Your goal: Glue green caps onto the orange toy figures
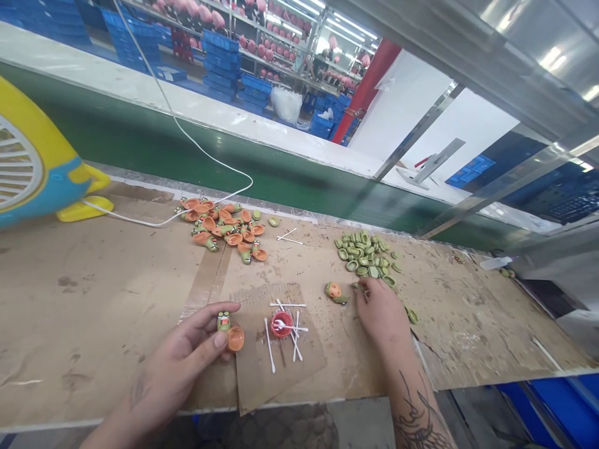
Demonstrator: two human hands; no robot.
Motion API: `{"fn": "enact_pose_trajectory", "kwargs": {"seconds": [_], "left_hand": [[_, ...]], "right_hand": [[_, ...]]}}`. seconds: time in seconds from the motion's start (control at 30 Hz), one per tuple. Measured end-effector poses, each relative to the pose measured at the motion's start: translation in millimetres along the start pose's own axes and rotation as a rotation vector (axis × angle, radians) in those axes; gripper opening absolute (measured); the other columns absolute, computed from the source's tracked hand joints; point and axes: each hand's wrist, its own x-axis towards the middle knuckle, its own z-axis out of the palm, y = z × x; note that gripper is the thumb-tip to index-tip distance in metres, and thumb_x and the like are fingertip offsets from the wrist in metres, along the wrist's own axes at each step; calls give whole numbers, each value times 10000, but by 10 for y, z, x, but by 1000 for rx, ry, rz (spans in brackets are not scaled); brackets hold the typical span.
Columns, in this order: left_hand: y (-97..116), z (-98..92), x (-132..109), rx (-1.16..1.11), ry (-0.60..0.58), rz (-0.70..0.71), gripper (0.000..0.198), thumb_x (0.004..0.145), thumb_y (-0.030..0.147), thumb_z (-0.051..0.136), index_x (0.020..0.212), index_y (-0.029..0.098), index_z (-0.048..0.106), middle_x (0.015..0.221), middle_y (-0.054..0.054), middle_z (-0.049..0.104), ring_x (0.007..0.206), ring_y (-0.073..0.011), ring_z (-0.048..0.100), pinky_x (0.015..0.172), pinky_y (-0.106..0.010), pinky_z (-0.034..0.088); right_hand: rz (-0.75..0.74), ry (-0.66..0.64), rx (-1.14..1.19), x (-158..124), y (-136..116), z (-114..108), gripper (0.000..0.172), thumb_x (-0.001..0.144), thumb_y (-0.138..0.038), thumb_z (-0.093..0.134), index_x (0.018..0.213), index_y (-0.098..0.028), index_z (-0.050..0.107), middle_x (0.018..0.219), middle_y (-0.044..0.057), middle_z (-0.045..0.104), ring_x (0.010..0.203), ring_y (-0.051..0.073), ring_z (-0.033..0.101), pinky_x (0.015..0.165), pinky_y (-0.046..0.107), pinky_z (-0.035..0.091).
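Observation:
My left hand (201,343) grips a small green and orange frog figurine (224,321) between thumb and fingers; its round orange hollow part (236,338) faces up. My right hand (379,305) reaches to the near edge of a pile of green oval pieces (362,249), its fingertips closed round a small green piece (356,286). Just left of that hand lies another green and orange figurine (334,291). Between my hands stands a small red pot (281,325) on a cardboard sheet (262,386), with several cotton swabs (269,346) around and across it.
A heap of green and orange figurines (224,224) lies at the back left. Two crossed swabs (290,236) rest beyond the cardboard sheet. A yellow and blue fan (42,168) stands at far left, its white cord (135,219) running past the heap. Behind is a green-sided ledge (187,156).

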Motion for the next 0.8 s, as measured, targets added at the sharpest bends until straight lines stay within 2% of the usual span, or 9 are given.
{"fn": "enact_pose_trajectory", "kwargs": {"seconds": [0.13, 0.23, 0.3, 0.43, 0.57, 0.67, 0.77, 0.8], "left_hand": [[29, 32, -13, -23, -2, 17, 488, 762, 524, 873, 1148, 243, 775, 773, -6, 667, 686, -169, 600, 657, -267, 543], [35, 34, -6, -40, -7, 34, 466, 755, 511, 885, 1122, 242, 786, 802, -18, 673, 736, -182, 627, 656, -268, 550], [23, 12, 12, -50, -35, 44, 439, 782, 498, 872, 1133, 250, 778, 818, -17, 682, 756, -177, 640, 667, -261, 554], [-29, -55, 46, -95, -152, 53, 417, 832, 431, 853, 1202, 273, 742, 919, -25, 728, 816, -162, 669, 697, -239, 566], [-74, -78, 49, -191, -179, 109, 427, 805, 352, 893, 1199, 281, 743, 1025, -39, 764, 900, -153, 698, 751, -213, 572], [-90, -68, 49, -224, -202, 184, 350, 768, 288, 926, 1086, 261, 782, 1023, -38, 785, 911, -136, 707, 804, -196, 568], [-90, -55, 46, -232, -218, 268, 288, 742, 202, 935, 993, 258, 804, 1054, -32, 802, 902, -122, 715, 789, -174, 567], [-86, -51, 41, -231, -217, 298, 293, 731, 169, 936, 978, 262, 809, 1054, -28, 808, 915, -124, 722, 797, -172, 570]], "right_hand": [[-89, -120, -19, -41, 37, -77, 335, 1005, -236, 533, 1286, -149, 694, 1251, 161, 703, 1054, 299, 688, 883, 383, 490], [-167, -200, -14, -40, 67, -123, 413, 977, -153, 541, 1372, -167, 662, 1277, 134, 701, 1104, 269, 689, 920, 347, 495], [-200, -226, -16, -14, 93, -129, 447, 957, -97, 512, 1363, -189, 676, 1278, 122, 703, 1115, 260, 689, 924, 341, 496], [-214, -228, -15, 72, 170, -109, 389, 937, -110, 504, 1244, -183, 732, 1268, 139, 702, 1087, 296, 696, 916, 392, 512], [-165, -148, 40, 30, 197, -191, 338, 964, -260, 524, 1219, -130, 703, 1224, 188, 707, 1023, 332, 710, 839, 443, 556], [-180, 19, 306, -228, 2, -353, 354, 977, -439, 589, 1228, -204, 677, 1064, 117, 741, 851, 264, 720, 711, 381, 582], [-442, 113, 580, -594, -462, -490, 262, 997, -388, 627, 1222, -257, 652, 1055, 73, 747, 864, 213, 725, 767, 331, 603], [-567, 56, 599, -700, -650, -511, 254, 993, -344, 649, 1235, -266, 647, 1076, 68, 753, 887, 206, 732, 788, 319, 610]]}}
